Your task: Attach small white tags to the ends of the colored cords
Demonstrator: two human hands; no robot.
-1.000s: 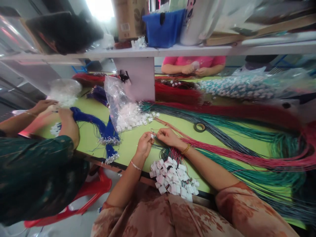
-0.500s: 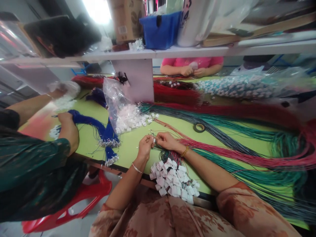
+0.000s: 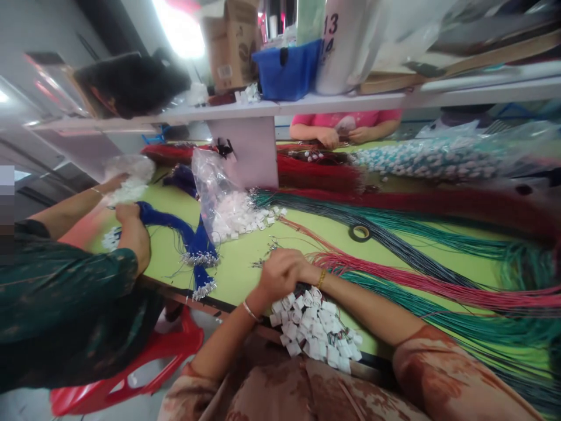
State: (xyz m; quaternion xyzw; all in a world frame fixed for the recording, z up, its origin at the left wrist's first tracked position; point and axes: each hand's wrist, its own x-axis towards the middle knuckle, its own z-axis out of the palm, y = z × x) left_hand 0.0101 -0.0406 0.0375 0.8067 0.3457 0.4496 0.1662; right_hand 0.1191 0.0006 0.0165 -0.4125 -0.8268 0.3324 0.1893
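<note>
Close together above the table's front edge, my left hand [image 3: 277, 276] and my right hand [image 3: 305, 270] meet. The left fingers are curled closed. My right fingers bend in against the left hand and are partly covered. Whatever lies between them is hidden. Just below is a pile of white plastic connectors [image 3: 316, 327] with thin wires attached. Beyond my fingertips lie several loose wire ends with metal terminals [image 3: 272, 242]. Pink-red wires [image 3: 377, 270] run to the right from beside my right hand.
Green wires [image 3: 394, 298], dark grey wires [image 3: 397, 248] and a black tape roll [image 3: 360, 233] lie on the yellow-green table. A clear bag [image 3: 214, 181] spills white connectors. At left, a co-worker's hand [image 3: 128, 215] holds blue wires [image 3: 164, 217]. A shelf [image 3: 372, 100] spans the back.
My hands have moved down toward the connector pile and closed together. The small white piece seen between my fingers before is hidden now. The whole view has shifted slightly.
</note>
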